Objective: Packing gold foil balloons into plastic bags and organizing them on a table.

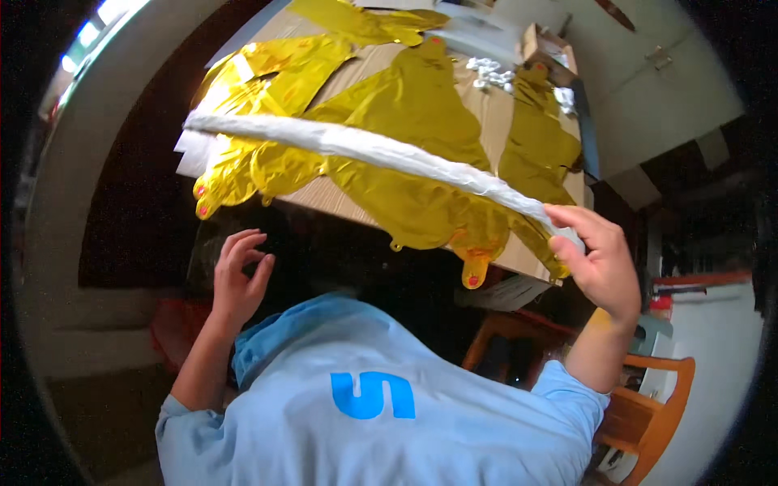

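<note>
A long, white, rope-like bundle [389,152] stretches across the table from upper left to lower right. It looks like a hank of fine strands, though I cannot make out its exact kind. My right hand [596,255] grips its right end between thumb and fingers at the table's right corner. Beneath the bundle lie flat, uninflated gold foil balloons [405,105], some with reddish spots on their tabs. My left hand [241,275] hovers off the front edge with loosely bent fingers apart from the thumb, holding nothing.
The wooden table [369,61] also bears a cluster of small white bundles [490,74], a small open box [551,53] and clear plastic [478,36] at the far side. White paper [194,154] sticks out on the left. A wooden chair [648,413] stands at lower right.
</note>
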Available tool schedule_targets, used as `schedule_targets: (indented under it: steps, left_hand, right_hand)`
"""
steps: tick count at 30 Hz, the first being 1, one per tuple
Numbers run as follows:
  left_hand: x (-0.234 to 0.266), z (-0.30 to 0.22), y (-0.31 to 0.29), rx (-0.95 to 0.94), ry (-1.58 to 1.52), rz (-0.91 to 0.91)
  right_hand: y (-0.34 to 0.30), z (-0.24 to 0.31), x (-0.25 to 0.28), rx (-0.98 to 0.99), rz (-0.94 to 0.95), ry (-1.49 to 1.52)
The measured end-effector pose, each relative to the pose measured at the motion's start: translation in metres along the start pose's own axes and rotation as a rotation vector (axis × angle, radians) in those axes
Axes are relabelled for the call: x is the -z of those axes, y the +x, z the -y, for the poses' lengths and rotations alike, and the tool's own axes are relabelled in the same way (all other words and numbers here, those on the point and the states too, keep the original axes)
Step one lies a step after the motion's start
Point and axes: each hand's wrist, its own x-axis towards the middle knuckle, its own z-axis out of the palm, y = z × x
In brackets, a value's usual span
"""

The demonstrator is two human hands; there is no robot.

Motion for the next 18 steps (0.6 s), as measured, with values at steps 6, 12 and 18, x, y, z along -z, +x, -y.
schedule_targets:
  steps: [6, 12, 18]
  left_hand:
    - [0.045, -0.001, 0.097, -0.338, 0.265, -0.019]
    - [0.051, 0.007, 0.221, -0.456, 0.468, 0.347]
    - [0.033, 0.037, 0.251, -0.623, 0.582, 0.471]
  right_hand:
    - [-0.003, -0.060, -0.028, -0.212, -0.047, -0.060]
    - [0.012, -0.096, -0.036, -0.295, -0.046, -0.424]
    - [0.033, -0.114, -0.076, -0.109, -0.108, -0.585]
